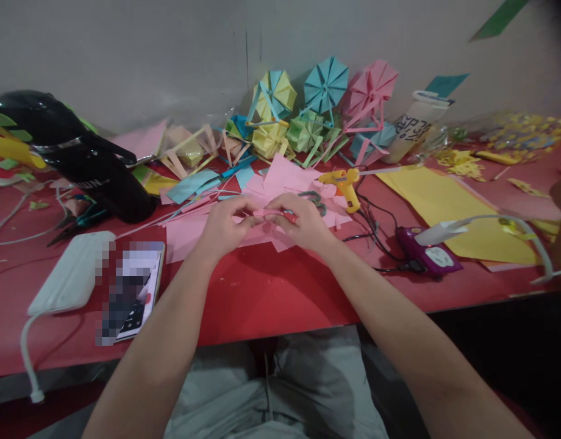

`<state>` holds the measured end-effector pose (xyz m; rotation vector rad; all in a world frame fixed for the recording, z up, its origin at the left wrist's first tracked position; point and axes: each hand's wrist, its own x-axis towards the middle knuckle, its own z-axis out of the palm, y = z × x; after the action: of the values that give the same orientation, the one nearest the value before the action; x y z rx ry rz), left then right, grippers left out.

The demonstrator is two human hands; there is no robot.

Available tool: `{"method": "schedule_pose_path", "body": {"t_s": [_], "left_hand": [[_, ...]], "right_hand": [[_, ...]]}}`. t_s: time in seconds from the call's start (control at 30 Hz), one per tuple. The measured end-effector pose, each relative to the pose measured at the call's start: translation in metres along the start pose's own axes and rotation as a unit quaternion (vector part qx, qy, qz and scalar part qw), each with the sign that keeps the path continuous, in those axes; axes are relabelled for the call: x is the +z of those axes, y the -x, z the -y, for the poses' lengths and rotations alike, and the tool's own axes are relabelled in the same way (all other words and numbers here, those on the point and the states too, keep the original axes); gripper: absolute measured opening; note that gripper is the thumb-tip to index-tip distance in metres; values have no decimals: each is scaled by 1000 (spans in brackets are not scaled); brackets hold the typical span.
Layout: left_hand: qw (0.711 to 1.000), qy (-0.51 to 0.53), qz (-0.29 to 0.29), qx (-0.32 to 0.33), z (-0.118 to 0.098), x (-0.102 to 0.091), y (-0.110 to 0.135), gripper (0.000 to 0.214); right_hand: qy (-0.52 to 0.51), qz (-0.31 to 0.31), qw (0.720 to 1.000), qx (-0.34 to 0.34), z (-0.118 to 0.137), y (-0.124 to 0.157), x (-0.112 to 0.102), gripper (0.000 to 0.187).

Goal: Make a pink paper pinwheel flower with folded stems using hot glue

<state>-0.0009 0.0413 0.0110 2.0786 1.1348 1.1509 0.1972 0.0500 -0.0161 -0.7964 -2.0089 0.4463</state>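
My left hand (226, 228) and my right hand (301, 221) meet above the table's middle. Between their fingertips they pinch a narrow piece of folded pink paper (264, 212), partly covered by the fingers. Something small and red shows at my right fingers; I cannot make out what it is. Loose pink paper sheets (285, 174) lie beneath and behind the hands. Just beyond my right hand are the dark handles of scissors (318, 200). A yellow glue gun (342, 183) rests on the pink sheets, a little to the right.
Folded paper lanterns, among them a blue one (326, 85), stand along the wall. A black bottle (102, 158), white power bank (72, 271) and phone (141, 292) are at left. To the right are yellow sheets (463, 213), a purple power socket (427, 253) and cables.
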Motion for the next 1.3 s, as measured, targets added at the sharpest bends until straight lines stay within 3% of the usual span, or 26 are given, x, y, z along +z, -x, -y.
{"method": "schedule_pose_path", "body": {"t_s": [0.37, 0.57, 0.67, 0.8, 0.87, 0.93, 1.03, 1.3], "left_hand": [[1000, -23, -7, 8, 5, -3, 0, 8], [1000, -3, -30, 5, 10, -3, -1, 15], [999, 1, -49, -8, 12, -3, -1, 19], [995, -10, -90, -31, 10, -2, 0, 17], [993, -14, -112, -44, 8, -1, 0, 15], [991, -7, -121, -49, 7, 2, 0, 15], [994, 31, -96, -38, 5, 6, 1, 17], [986, 159, -5, -41, 0, 9, 4, 33]], "right_hand": [[-18, -8, 1000, 2, -2, 0, 1, 17], [-23, -22, 999, 30, -1, -1, 3, 40], [-34, -65, 996, 49, 2, -1, 1, 54], [-34, -132, 987, 84, 11, -1, -3, 38], [-63, -94, 988, 106, 16, -2, -4, 46], [-111, -20, 985, 131, 18, -3, -2, 51], [-156, 36, 974, 162, 18, -4, 2, 54], [-203, -29, 967, 154, 11, -7, -1, 50]]}}
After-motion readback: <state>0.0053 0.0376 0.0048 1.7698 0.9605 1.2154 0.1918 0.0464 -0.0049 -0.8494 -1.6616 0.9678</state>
